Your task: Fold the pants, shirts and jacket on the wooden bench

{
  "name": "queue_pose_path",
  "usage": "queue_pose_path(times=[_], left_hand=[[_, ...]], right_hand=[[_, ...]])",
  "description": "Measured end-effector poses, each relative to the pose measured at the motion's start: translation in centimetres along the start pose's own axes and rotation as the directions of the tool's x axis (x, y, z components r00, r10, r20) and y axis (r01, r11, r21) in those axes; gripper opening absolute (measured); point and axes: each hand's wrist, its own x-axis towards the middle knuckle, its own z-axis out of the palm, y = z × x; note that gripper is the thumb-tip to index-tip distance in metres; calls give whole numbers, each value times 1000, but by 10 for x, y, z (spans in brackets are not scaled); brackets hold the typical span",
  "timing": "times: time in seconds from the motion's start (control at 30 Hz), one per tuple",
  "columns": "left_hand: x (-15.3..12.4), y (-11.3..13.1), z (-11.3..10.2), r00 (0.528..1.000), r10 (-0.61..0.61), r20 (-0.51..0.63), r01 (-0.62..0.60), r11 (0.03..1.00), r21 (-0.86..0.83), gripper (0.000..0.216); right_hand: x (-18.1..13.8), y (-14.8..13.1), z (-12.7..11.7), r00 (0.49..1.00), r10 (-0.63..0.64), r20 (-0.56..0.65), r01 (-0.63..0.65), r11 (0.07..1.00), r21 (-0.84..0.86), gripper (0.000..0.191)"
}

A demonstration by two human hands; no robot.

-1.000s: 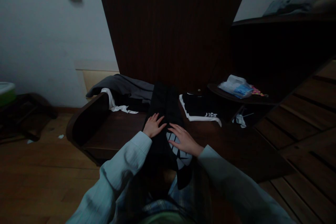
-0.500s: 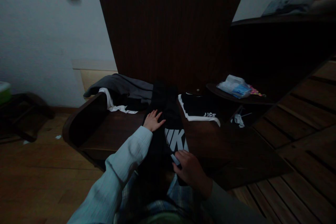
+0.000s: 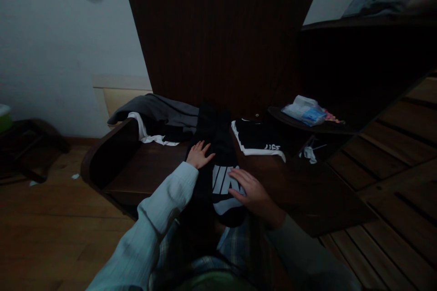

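A long black garment with a large white print, seemingly a pair of trousers (image 3: 223, 152), lies stretched over the dark wooden bench (image 3: 141, 173) and hangs toward my knees. My left hand (image 3: 200, 154) rests flat on it, fingers spread. On the printed part lies my right hand (image 3: 252, 191), its fingers extended and covering some of the lettering. Right of the trousers is a folded black garment with white edges (image 3: 256, 138). To the left, a grey garment (image 3: 164, 111) drapes over the bench's arm, with white cloth (image 3: 145, 134) beneath it.
A small shelf at right holds a clear plastic packet (image 3: 305, 111) with blue in it. Crumpled white material (image 3: 310, 154) lies below. A dark stool (image 3: 30, 145) stands at far left. Behind the bench rises a dark wooden panel (image 3: 218, 41).
My right hand has let go of the trousers' lower edge and moved up onto the print, opening out. The printed end now lies flatter. My left hand has stayed in place.
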Motion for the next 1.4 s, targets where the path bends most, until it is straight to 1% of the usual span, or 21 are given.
queue_pose_path(times=[0.07,0.17,0.23,0.4,0.53,0.63,0.7,0.77,0.83,0.87,0.9,0.97,1.03,1.07,1.1,1.2,1.27,1.4], left_hand=[[0,0,1,1000,-1,-7,1,1000,-8,60],[0,-1,2,1000,-1,-12,1,1000,-13,59],[1,-2,3,1000,-8,-14,8,1000,-5,60],[9,-1,4,998,-60,-17,60,998,14,63],[20,0,1,993,-116,-11,116,993,25,62],[31,-4,-3,991,-129,15,129,991,27,62],[37,-8,-3,992,-120,39,120,993,17,61],[42,-12,-2,993,-109,43,109,994,11,60],[44,-14,-1,995,-100,18,100,995,12,57],[45,-15,-2,996,-94,-3,94,995,15,55],[44,-14,-2,996,-83,-31,84,996,16,54],[41,-13,-5,993,-41,-108,43,999,18,50],[38,-10,-9,982,10,-188,-4,999,33,43],[36,-9,-10,979,30,-202,-21,999,48,37],[34,-8,-11,981,42,-191,-31,997,64,33],[29,-5,-12,995,38,-91,-30,996,89,34],[25,-3,-12,998,27,-57,-22,996,84,34],[6,2,-19,998,14,-66,-8,996,87,28]], right_hand=[[3,12,12,999,-38,28,40,995,-96,46],[2,22,26,997,-25,77,39,984,-175,47],[0,25,28,995,-8,96,26,982,-188,47],[11,40,19,987,-18,159,44,986,-161,48],[31,53,14,976,-7,218,41,988,-152,49],[47,59,10,968,13,252,27,988,-152,48],[58,58,4,960,30,277,15,987,-160,45],[71,53,-2,954,20,298,26,988,-151,35],[84,45,-5,963,-26,269,56,993,-104,27],[91,41,-5,974,-49,223,68,995,-79,26],[97,37,-3,985,-65,161,76,995,-64,27],[106,33,7,998,-57,28,59,994,-87,35],[111,32,22,999,-32,-40,26,988,-154,41],[112,33,30,999,-22,-47,12,982,-188,41],[112,33,38,999,-12,-47,1,976,-217,40],[109,34,50,997,-14,-75,-8,957,-289,37],[106,32,50,996,-42,-81,14,949,-314,34],[99,27,45,998,-57,-2,54,954,-294,33]])
